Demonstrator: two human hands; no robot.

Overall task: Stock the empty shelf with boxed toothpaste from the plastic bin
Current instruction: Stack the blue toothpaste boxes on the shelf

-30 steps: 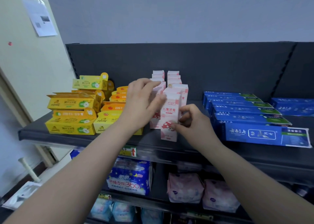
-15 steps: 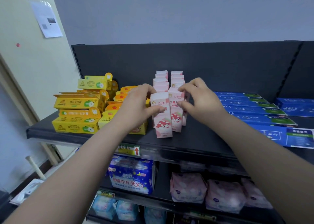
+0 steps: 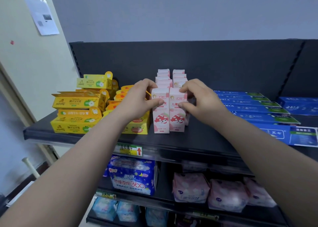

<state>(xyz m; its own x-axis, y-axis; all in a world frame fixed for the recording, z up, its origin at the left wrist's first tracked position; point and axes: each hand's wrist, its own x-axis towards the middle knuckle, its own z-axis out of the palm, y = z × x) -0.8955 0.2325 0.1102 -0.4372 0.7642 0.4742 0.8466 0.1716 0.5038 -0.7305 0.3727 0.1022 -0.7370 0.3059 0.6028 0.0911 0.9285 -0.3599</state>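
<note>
We see a dark metal shelf with a dark back panel, a grey wall above it, and a cream wall at 9 o'clock carrying a paper sheet. A price tag sits on the shelf lip. Below it lie a blue pack and pink packs. Pink toothpaste boxes stand upright mid-shelf in two rows running back toward the panel. Yellow boxes are stacked at their 9 o'clock, blue boxes lie flat at their 3 o'clock. The left hand grips the front-left pink box, thumb on its face and fingers curled over its top edge. The right hand pinches the front-right pink box, thumb on its face, fingers at its top. Both boxes stand on the shelf, touching side by side, at 12 o'clock of both wrists.
</note>
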